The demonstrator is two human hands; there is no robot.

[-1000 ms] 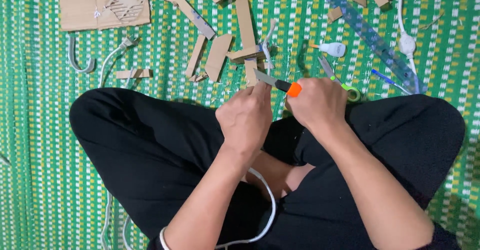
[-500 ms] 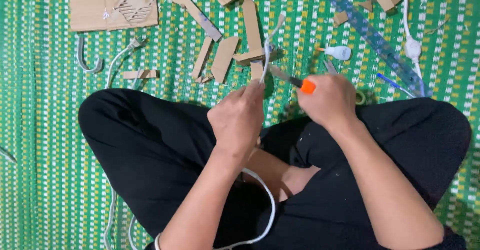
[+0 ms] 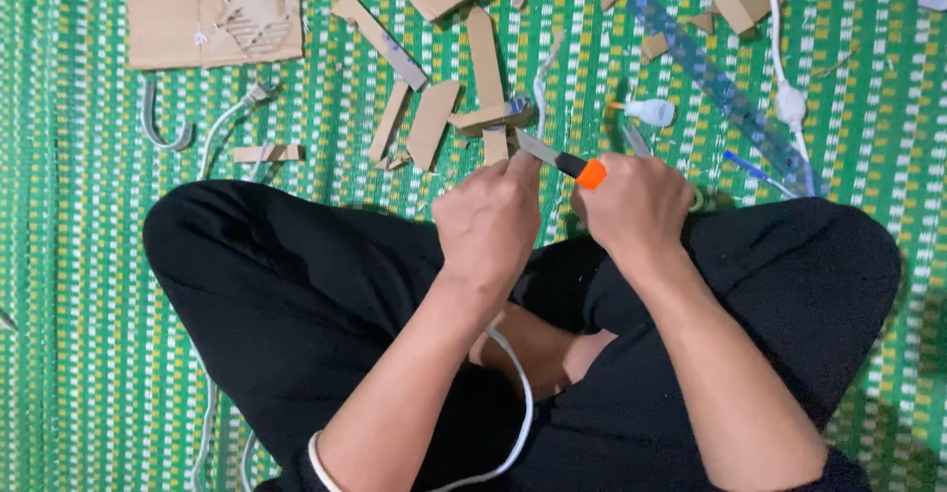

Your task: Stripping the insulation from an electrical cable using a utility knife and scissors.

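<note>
Right hand (image 3: 631, 206) gripping orange-tipped utility knife (image 3: 564, 164); left hand (image 3: 490, 218) pinching something hidden (blade touching its fingertips), above cardboard strips (image 3: 486, 68).

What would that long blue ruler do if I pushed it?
The ruler looks thin, flat and see-through, so it is probably light and would slide over the mat rather than roll. Being long plastic, it may bend slightly when lifted.
</note>
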